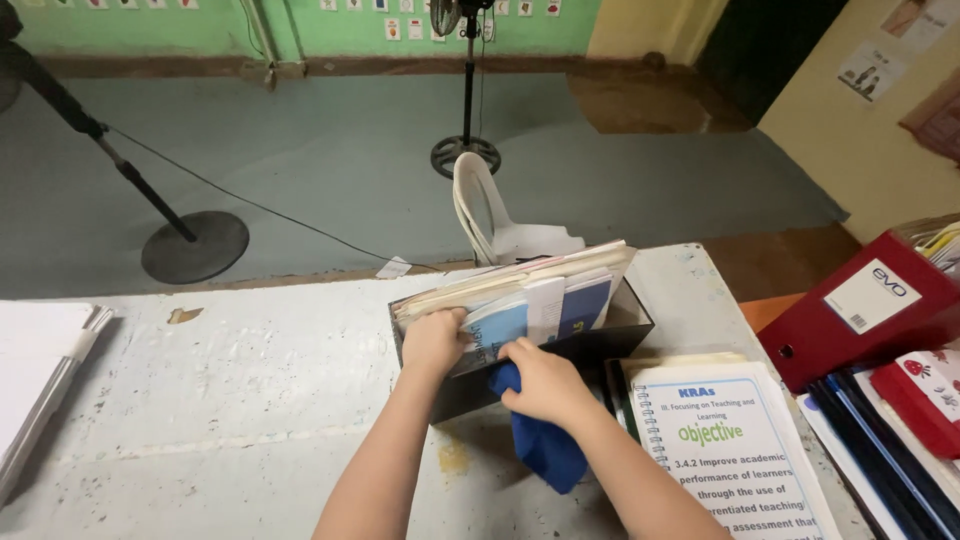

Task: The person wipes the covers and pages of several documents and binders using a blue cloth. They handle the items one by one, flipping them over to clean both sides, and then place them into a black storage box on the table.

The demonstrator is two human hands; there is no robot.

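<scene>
Wiping looks to be under way, I judge, and not far along: my right hand (545, 385) is closed around a blue cloth (545, 445) and presses it against the near wall of the black box (470, 390), while most of the cloth hangs down over the table (250, 400). My left hand (435, 340) grips the stack of papers (520, 290) standing in the box, fingers curled over their near edge, tilting or steadying them; I cannot tell which. The papers have not been taken out, and the box's far and right walls show no contact with the cloth, so I would say most of the wiping is left.

That table is painted white, worn and chipped, with a yellowish stain just below the box. To the right lie a spiral-bound booklet (730, 450), touching the box's corner, a red binder (860, 310) and dark folders (880, 450). A pale stack (35, 370) sits at the left edge.

Beyond the table I see a white plastic chair (495, 220), a grey-blue floor, two stand bases (195, 245) with a cable running between, and a green wall with small cards.
</scene>
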